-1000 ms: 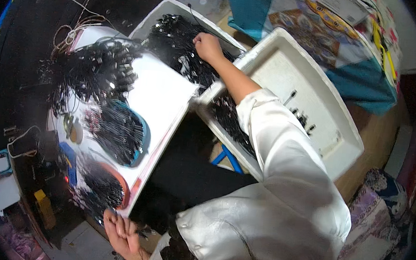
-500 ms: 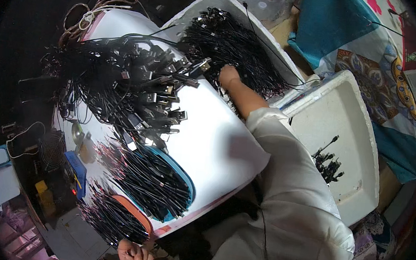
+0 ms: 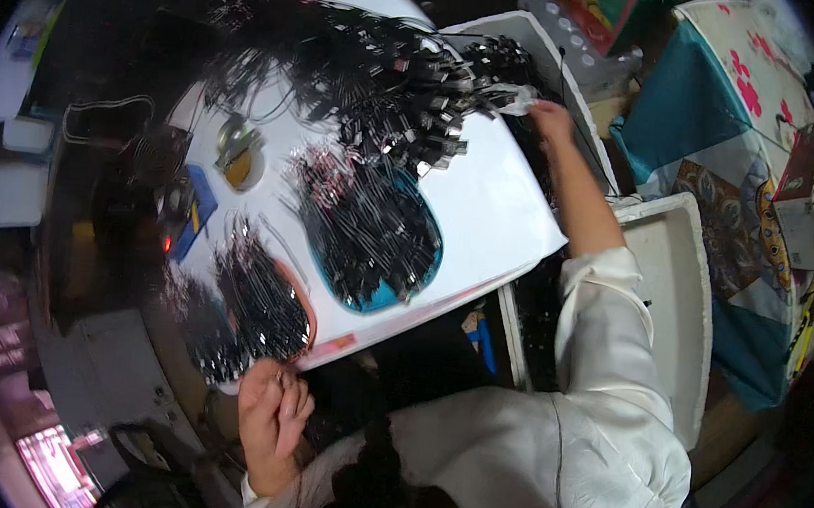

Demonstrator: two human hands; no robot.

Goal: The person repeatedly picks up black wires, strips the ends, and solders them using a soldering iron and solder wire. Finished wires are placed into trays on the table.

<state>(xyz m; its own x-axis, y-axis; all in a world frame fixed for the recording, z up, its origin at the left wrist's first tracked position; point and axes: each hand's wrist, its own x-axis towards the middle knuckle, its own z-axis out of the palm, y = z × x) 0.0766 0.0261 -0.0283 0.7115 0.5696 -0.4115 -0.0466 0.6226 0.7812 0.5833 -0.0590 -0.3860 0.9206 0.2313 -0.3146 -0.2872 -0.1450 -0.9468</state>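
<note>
My right hand [image 3: 552, 121] reaches over the far right corner of the white table [image 3: 492, 184], beside the foam box. Its fingers are closed at a whitish, blurred thing [image 3: 515, 98] that I cannot identify, next to the connector ends of a large heap of black cables [image 3: 374, 84]. Many of these cables end in metal USB plugs. My left hand [image 3: 275, 408] is held palm up below the near table edge with its fingers curled; whatever they may hold is hidden. Close to it, short black cables [image 3: 265, 299] lie in an orange tray [image 3: 302, 303].
More short cables [image 3: 370, 231] fill a blue tray [image 3: 386, 296]. Behind my right hand stands a foam box [image 3: 580, 85] with black cables; a second foam box [image 3: 669, 279] is to the right. A glass jar [image 3: 238, 155] and a blue holder [image 3: 198, 209] sit at the table's left.
The view has shifted, so the table appears lower and turned. My right hand has come up from the cables in the foam box to the whitish thing. The left hand stays curled.
</note>
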